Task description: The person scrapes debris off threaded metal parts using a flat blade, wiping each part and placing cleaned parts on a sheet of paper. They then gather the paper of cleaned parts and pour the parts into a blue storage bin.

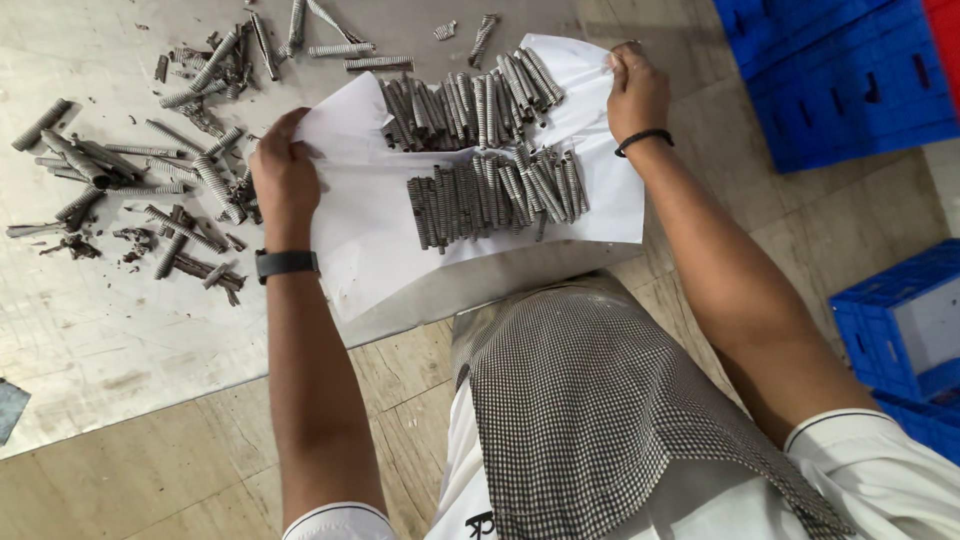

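pale scuffed worktop [110,330] filling the left and far part of the view, tiled floor [120,480] near and to the right. two stacks of blue crates, one far right [840,80], one at the right edge [900,330]. checked apron [590,420] over white clothing, near centre.

white paper sheet [400,250] spread across the near edge of the worktop, its side edges lifted. on it, two rows of grey coil springs: far row [470,105], roughly twenty, lying side by side; near row [495,195], roughly twenty-five, packed close; exact count not readable where overlapping.

left hand [283,170], with a black watch on the wrist, closed on the left edge of the sheet, fingers curled over the paper, grip tight on it. right hand [635,95], with a thin black band on the wrist, pinching the far right corner of the sheet, fingers shut on the paper.

loose springs [150,170] scattered on the worktop left of the sheet, about thirty, mixed with dark scraps; a further handful [330,40] at the far edge, about eight, just beyond the sheet.
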Demonstrator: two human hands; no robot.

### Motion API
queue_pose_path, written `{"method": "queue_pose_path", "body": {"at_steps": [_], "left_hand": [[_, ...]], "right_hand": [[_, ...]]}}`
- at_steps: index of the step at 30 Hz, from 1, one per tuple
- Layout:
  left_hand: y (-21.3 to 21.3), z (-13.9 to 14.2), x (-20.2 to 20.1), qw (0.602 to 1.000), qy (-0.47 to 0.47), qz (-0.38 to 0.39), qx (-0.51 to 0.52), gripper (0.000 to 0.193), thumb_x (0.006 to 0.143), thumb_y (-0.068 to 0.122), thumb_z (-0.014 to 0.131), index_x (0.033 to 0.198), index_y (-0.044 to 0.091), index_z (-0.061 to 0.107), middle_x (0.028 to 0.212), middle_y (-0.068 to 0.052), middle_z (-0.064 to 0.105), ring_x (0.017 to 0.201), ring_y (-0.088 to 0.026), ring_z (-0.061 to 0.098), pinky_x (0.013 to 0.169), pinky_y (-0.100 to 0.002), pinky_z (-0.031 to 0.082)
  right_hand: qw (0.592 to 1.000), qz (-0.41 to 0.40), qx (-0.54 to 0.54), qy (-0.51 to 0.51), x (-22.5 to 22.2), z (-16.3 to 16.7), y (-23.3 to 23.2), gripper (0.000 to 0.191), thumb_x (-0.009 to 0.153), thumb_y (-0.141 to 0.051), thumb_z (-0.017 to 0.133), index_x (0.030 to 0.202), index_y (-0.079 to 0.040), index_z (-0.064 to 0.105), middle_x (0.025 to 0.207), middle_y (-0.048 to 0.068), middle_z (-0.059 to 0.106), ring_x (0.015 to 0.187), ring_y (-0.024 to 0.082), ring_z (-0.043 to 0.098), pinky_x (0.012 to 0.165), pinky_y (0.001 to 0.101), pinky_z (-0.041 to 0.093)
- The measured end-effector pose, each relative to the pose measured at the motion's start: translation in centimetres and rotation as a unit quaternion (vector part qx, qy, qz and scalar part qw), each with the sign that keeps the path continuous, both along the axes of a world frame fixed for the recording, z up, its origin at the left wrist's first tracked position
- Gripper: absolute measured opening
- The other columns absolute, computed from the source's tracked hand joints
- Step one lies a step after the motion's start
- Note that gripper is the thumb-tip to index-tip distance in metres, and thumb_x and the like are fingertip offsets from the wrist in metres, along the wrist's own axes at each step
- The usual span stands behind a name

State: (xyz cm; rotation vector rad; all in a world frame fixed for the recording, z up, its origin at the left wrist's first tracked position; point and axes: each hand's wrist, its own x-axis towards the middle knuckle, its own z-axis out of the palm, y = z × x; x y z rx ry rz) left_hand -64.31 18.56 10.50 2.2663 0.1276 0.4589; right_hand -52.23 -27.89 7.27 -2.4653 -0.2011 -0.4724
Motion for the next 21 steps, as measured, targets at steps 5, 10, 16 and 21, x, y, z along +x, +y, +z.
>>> {"method": "queue_pose_path", "body": {"at_steps": [5, 10, 16, 21], "left_hand": [[0.3, 1.1, -0.2, 0.993, 0.075, 0.015, -0.089, 0.052, 0.09, -0.009, 0.04, 0.129, 0.005, 0.071, 0.079, -0.012, 0.07, 0.055, -0.018, 0.066, 0.058, -0.034, 0.055], [0.3, 2.1, -0.1, 0.993, 0.08, 0.022, -0.084, 0.052, 0.09, -0.011, 0.039, 0.13, 0.004, 0.07, 0.081, -0.009, 0.072, 0.054, -0.015, 0.066, 0.056, -0.032, 0.056], [0.6, 2.6, -0.2, 0.99, 0.091, 0.024, -0.106, 0.053, 0.091, -0.011, 0.039, 0.13, 0.004, 0.07, 0.081, -0.009, 0.071, 0.054, -0.015, 0.065, 0.052, -0.032, 0.054], [0.7, 2.3, -0.3, 0.994, 0.064, 0.012, -0.089, 0.052, 0.091, -0.012, 0.039, 0.129, 0.003, 0.071, 0.08, -0.01, 0.071, 0.055, -0.016, 0.067, 0.055, -0.032, 0.055]], "right_hand": [[1.0, 0.011, 0.012, -0.014, 0.2, 0.2, 0.3, 0.006, 0.103, -0.005, 0.06, 0.104, -0.005, 0.066, 0.093, 0.02, 0.072, 0.087, 0.041, 0.07, 0.073, 0.0482, 0.054], [1.0, 0.021, 0.0, -0.017, 0.3, 0.4, 0.6, 0.006, 0.103, -0.004, 0.06, 0.106, -0.004, 0.065, 0.094, 0.019, 0.073, 0.086, 0.04, 0.07, 0.072, 0.0473, 0.054], [1.0, 0.021, 0.0, -0.023, 0.4, 0.7, 0.9, 0.004, 0.103, -0.003, 0.062, 0.105, -0.003, 0.066, 0.093, 0.019, 0.073, 0.086, 0.041, 0.07, 0.072, 0.0479, 0.053], [1.0, 0.019, 0.005, -0.013, 0.4, 0.9, 0.8, 0.006, 0.102, -0.002, 0.061, 0.105, -0.003, 0.066, 0.092, 0.019, 0.072, 0.085, 0.04, 0.07, 0.072, 0.0476, 0.053]]}}
